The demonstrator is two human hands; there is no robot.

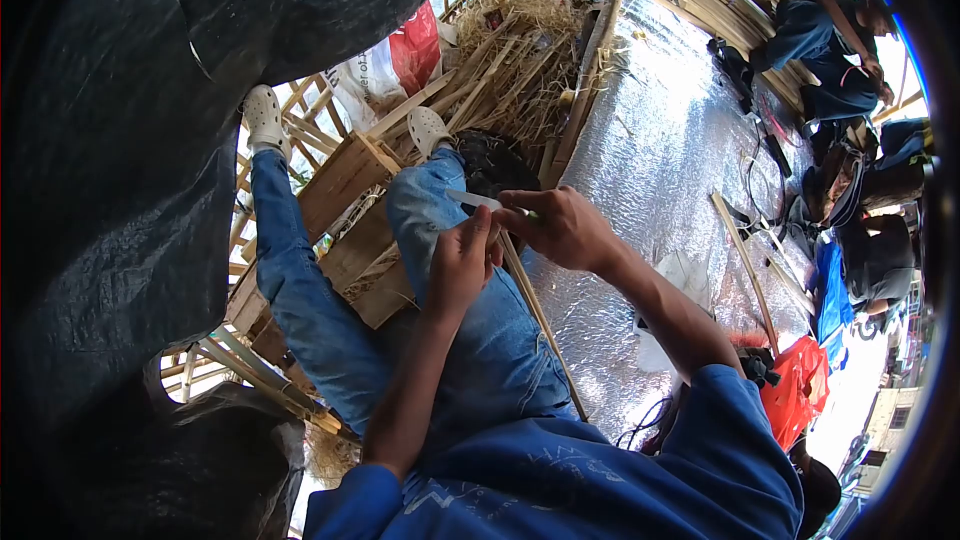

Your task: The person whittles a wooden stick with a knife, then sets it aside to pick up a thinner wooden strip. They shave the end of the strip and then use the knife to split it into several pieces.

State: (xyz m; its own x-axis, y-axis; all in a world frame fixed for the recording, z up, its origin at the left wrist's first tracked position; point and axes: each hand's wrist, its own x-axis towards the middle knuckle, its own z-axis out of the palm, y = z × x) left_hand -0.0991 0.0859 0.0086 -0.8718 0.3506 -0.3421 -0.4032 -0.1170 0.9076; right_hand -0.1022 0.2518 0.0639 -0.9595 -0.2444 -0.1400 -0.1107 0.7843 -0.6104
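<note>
My left hand (462, 262) and my right hand (562, 226) meet above my bent knee, both with fingers closed. A pale, flat, blade-like strip (472, 199) sticks out to the left from where the fingertips come together. The right hand's fingers curl around its near end, where a small bit of green shows. In the left hand, thumb and fingertips are pressed together close beside the strip; what they pinch is hidden. Below the hands are my jeans (480, 340), and past the knee lies a dark, crumpled thing (497, 162).
A foil-covered platform (640, 160) extends to my right, with a bamboo stick (745, 265) and a red plastic bag (797, 390). Wooden boards (345, 180) and straw with bamboo scraps (530, 70) lie ahead. Black sheeting (120, 190) hangs at left. Another person (825, 35) sits far right.
</note>
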